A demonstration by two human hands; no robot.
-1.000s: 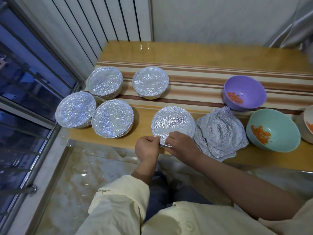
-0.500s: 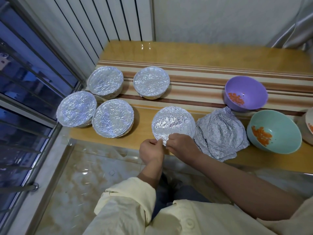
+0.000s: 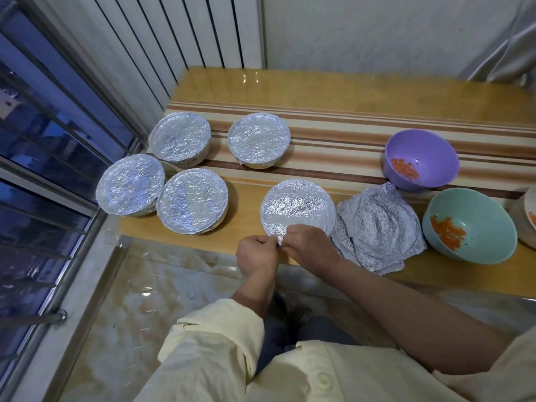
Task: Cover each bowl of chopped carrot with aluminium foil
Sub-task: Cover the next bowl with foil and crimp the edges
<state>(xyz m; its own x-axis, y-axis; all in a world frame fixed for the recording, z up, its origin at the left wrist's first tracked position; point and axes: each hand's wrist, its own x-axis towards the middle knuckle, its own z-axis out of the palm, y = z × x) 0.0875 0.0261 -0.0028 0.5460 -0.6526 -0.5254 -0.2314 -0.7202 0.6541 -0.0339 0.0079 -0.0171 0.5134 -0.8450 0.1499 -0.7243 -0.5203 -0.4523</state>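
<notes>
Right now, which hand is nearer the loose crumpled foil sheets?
Right. The right hand is just left of the foil sheets, nearly touching; the left hand lies farther left, beyond it.

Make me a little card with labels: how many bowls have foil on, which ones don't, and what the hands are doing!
Covered: four covered bowls at left, plus a fifth under the foil lid in front
Uncovered: purple bowl and teal bowl, carrot showing; another bowl cut off at the right edge
Spare foil: crumpled foil sheets beside the foil lid
Left hand: pinches the foil lid's near edge
Right hand: pinches the same edge
</notes>
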